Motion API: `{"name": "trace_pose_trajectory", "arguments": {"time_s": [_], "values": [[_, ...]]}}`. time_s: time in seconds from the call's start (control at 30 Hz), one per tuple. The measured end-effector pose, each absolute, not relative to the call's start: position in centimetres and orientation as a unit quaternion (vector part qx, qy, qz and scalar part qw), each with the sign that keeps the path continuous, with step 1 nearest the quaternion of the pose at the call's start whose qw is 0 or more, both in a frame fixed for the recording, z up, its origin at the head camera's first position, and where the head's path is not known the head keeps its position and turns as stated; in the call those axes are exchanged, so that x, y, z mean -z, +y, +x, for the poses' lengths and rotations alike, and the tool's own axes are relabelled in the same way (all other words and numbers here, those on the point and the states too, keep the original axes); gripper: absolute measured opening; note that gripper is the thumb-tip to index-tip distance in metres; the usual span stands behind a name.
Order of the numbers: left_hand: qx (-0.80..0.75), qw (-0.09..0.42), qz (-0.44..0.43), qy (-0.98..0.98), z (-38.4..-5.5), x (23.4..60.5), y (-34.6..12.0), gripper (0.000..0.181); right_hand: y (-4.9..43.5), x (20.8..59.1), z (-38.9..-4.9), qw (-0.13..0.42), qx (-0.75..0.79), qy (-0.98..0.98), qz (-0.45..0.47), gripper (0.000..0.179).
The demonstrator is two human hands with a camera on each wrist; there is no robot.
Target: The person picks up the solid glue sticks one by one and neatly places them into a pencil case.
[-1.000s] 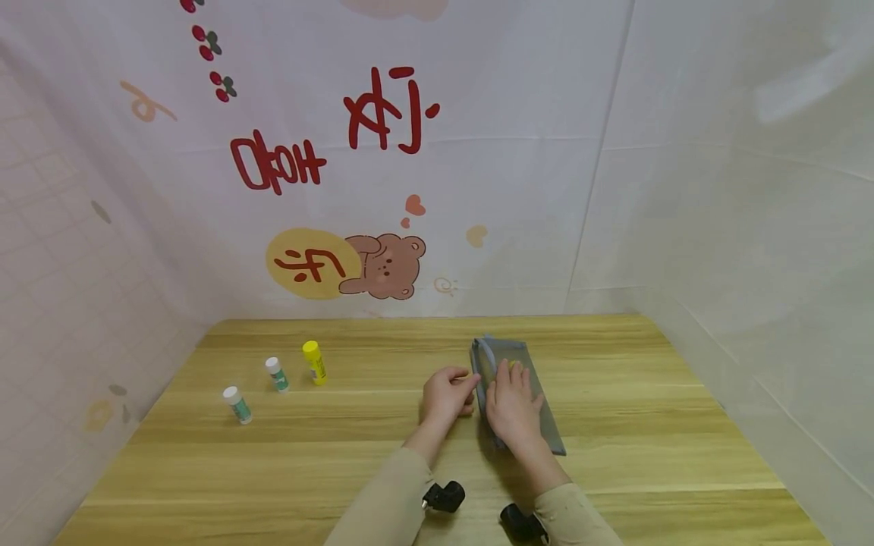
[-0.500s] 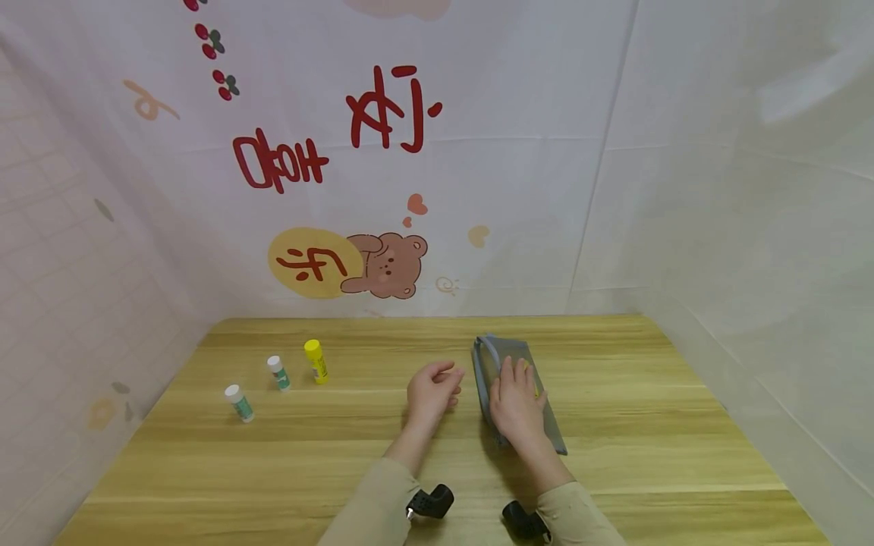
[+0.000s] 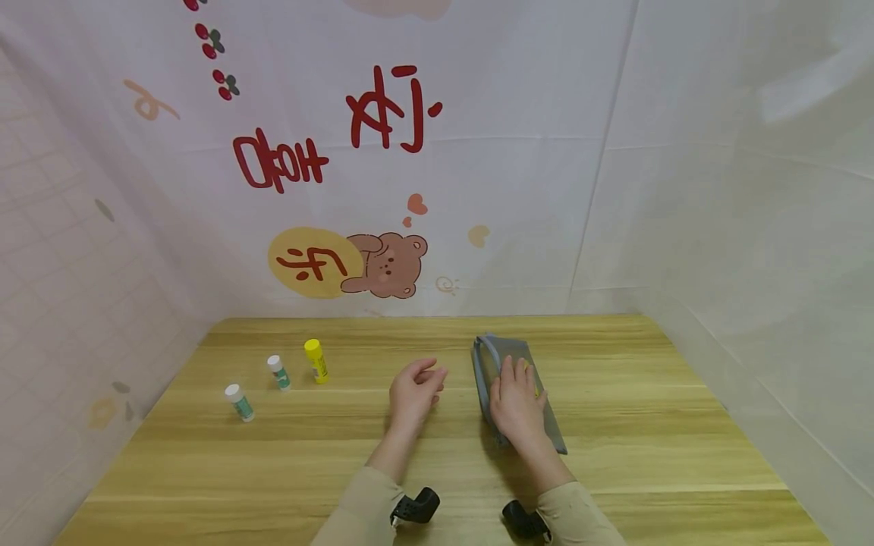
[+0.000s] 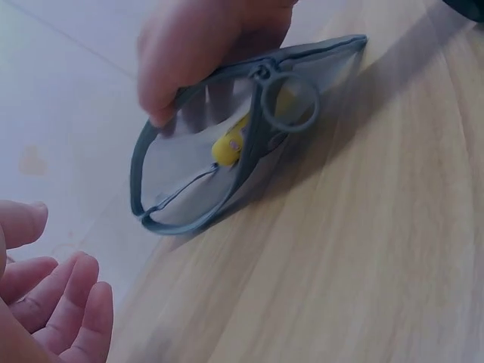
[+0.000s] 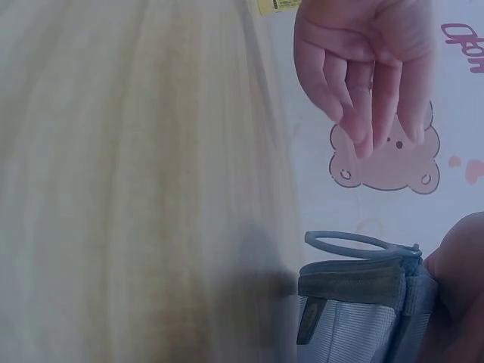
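A grey mesh zip pouch (image 3: 541, 425) lies on the wooden table right of centre. Its mouth gapes toward the left, and a yellow glue stick (image 4: 226, 150) shows inside it in the left wrist view. A pull ring (image 4: 291, 102) hangs at the zip's end. My right hand (image 3: 517, 402) holds the pouch from above, fingers over its upper side near the rim; part of its grip is hidden. To the left of the pouch, my left hand (image 3: 413, 394) hovers over the table with relaxed, slightly bent fingers and nothing in them.
On the table's left stand another yellow glue stick (image 3: 316, 362) and two white-capped green glue sticks (image 3: 278, 373), (image 3: 239, 403). A printed cloth (image 3: 519, 189) hangs behind the table and along both sides. Black wrist cameras (image 3: 418, 506) sit near both sleeves.
My left hand has drawn back leftward from the pouch's rim, letting it go. My right hand stays on the pouch, almost unmoved. The standing glue sticks have not moved.
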State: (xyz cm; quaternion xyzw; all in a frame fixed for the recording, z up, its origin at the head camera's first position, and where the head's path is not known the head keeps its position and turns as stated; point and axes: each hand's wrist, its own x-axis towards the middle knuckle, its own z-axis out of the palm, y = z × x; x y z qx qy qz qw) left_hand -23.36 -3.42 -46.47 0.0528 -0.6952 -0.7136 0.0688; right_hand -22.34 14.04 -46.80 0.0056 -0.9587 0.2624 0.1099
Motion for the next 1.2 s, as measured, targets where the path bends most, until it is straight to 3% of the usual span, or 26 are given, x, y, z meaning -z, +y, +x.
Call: {"name": "trace_pose_trajectory", "arguments": {"time_s": [0.73, 1.2], "values": [[0.586, 0.197, 0.101, -0.779, -23.5, 45.8, -10.1, 0.035, 14.0, 46.6, -22.2, 0.105, -0.268, -0.958, 0.005, 0.050], [0.577, 0.215, 0.144, -0.775, -23.2, 45.5, -14.1, 0.038, 13.9, 46.6, -22.0, 0.105, -0.267, -0.958, 0.009, 0.049]]}}
